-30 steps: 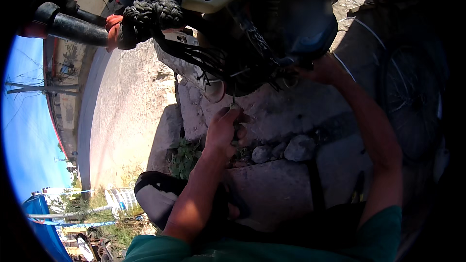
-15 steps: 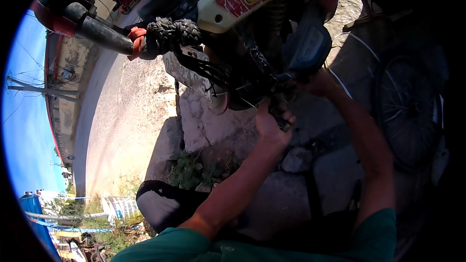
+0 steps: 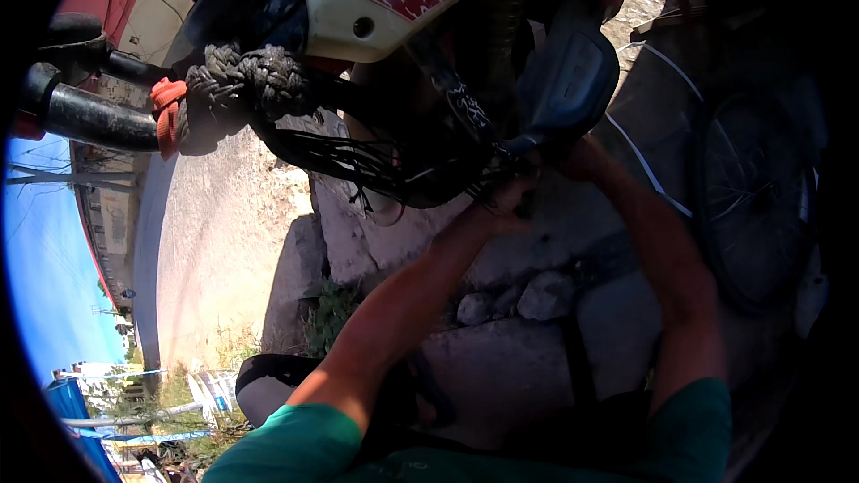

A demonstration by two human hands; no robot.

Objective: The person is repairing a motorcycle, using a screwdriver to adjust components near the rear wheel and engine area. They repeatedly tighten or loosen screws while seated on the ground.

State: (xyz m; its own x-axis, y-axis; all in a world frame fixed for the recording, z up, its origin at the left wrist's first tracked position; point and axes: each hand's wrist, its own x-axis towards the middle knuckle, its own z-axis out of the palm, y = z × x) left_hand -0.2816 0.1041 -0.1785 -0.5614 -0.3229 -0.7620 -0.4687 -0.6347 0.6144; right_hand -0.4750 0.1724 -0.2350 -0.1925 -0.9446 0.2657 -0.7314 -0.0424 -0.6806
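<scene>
A motorcycle with a cream side panel (image 3: 358,13) fills the top of the view, its rear end close to me. My left hand (image 3: 512,201) is up in the shadow under it, closed round the dark handle (image 3: 527,207) of a tool whose working end I cannot see. Beside it, my right hand (image 3: 583,159) reaches under the dark exhaust muffler (image 3: 573,89); its fingers are hidden. A metal arm with pale scuffs (image 3: 461,103) runs down to where both hands meet. Loose black cords (image 3: 331,152) hang left of them.
Knotted black rope (image 3: 259,76) and an orange-red strip (image 3: 168,112) wrap a thick black bar (image 3: 103,116) at left. A spoked bicycle wheel (image 3: 752,201) stands in shade at right. Stones (image 3: 546,295) and a leafy plant (image 3: 329,317) lie below the hands, over cracked paving.
My view has shifted closer, so the motorcycle's rear and roped bar sit further left. My left hand has turned and gone deeper under; the tool handle shows less. My right hand stays by the muffler.
</scene>
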